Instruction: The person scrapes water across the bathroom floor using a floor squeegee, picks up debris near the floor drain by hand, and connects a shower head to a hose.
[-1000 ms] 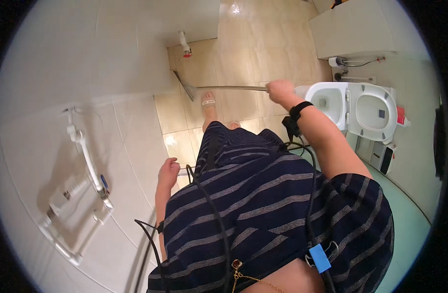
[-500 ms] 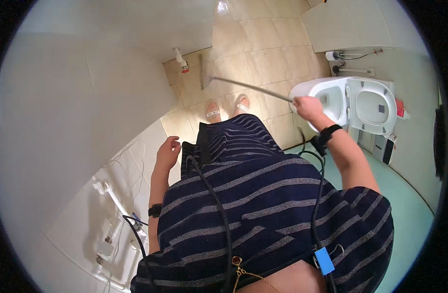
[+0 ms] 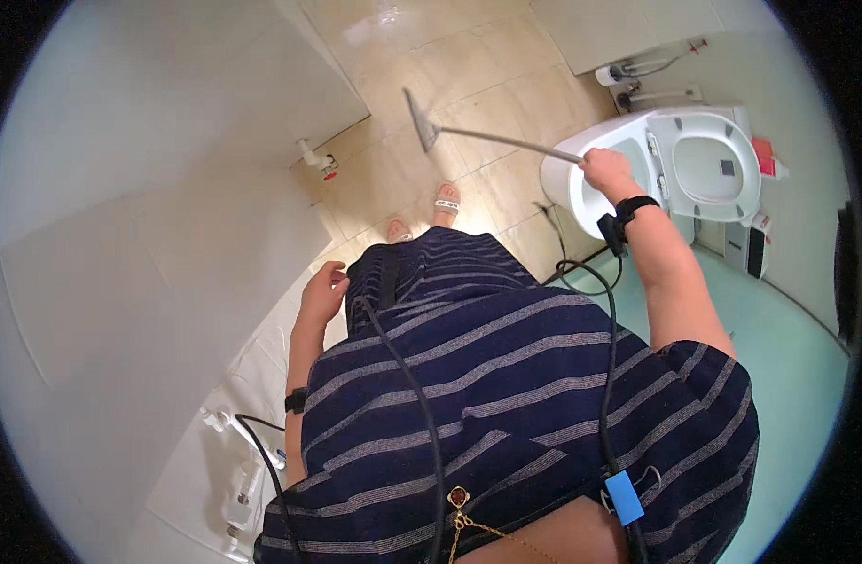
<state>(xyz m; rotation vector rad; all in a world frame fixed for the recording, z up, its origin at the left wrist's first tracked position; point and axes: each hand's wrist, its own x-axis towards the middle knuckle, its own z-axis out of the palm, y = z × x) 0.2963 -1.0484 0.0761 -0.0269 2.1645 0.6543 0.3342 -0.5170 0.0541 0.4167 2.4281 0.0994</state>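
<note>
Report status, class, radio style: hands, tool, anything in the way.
Right hand gripping squeegee by its handle. Left hand loosely open, nothing seen in it. Squeegee head out beyond the feet. Toilet close to right hand, possible obstacle.

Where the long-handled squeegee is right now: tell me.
In the head view, the squeegee is above centre: gripped in the right hand by the toilet, it extends left toward the red-handled valve.

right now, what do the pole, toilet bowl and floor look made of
Pole: probably metal, smooth and dull grey, though coated plastic could look alike. Toilet bowl: likely glazed ceramic, judging by its smooth, even white curves. Floor: apparently cream tiles with a shiny finish, given the straight seams and bright glare.
</note>
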